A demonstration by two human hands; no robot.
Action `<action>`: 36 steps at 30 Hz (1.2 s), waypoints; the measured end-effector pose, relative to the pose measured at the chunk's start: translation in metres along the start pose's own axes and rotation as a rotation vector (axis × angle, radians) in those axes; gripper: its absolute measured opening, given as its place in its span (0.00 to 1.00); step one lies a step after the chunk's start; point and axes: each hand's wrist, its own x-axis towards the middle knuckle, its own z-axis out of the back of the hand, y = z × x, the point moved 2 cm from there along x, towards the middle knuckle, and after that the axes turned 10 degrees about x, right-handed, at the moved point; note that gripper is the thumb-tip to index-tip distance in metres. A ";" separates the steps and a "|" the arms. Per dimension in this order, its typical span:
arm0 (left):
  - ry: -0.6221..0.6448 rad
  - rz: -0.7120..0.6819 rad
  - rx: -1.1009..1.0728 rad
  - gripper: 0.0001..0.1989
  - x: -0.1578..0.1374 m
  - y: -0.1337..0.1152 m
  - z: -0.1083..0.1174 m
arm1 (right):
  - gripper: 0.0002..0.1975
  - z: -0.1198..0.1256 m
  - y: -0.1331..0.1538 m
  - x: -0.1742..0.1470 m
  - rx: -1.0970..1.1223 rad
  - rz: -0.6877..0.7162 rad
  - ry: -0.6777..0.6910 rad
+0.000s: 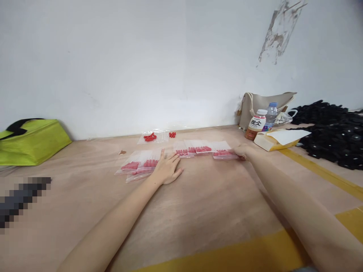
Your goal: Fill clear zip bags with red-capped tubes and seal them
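Observation:
Across the middle of the brown table lies a row of clear plastic bags [198, 149] holding small red pieces. My left hand [168, 169] rests flat with fingers spread, its fingertips at the left end of that row. To its left, more bags of red pieces [138, 165] overlap one another. My right hand [242, 151] is closed at the right edge of the rightmost bag [224, 153], its fingers pinching the edge. Behind them, loose red pieces [150, 137] lie on a clear bag, with a few red bits [172, 135] beside it.
A lime-green bag [36, 141] stands at the left. At the right are a brown drink bottle [256, 124], a water bottle [271, 113], a beige bag [259, 102], a tissue pack [276, 140] and a heap of black pieces [334, 132]. A white wall [127, 68] rises behind.

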 end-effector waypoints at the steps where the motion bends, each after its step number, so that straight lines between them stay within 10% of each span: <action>1: 0.013 0.003 0.002 0.23 0.000 -0.001 0.000 | 0.13 0.001 -0.002 0.000 0.004 -0.033 0.013; 18: -0.043 0.033 -0.106 0.15 -0.005 -0.005 0.005 | 0.07 0.015 -0.010 -0.016 0.037 0.217 -0.231; 26: -0.094 0.062 -0.107 0.10 -0.007 -0.007 0.006 | 0.11 0.034 -0.001 -0.027 0.651 -0.299 0.228; 36: -0.191 0.106 -0.103 0.15 -0.008 -0.008 0.007 | 0.12 0.044 0.045 -0.057 1.127 -0.225 0.290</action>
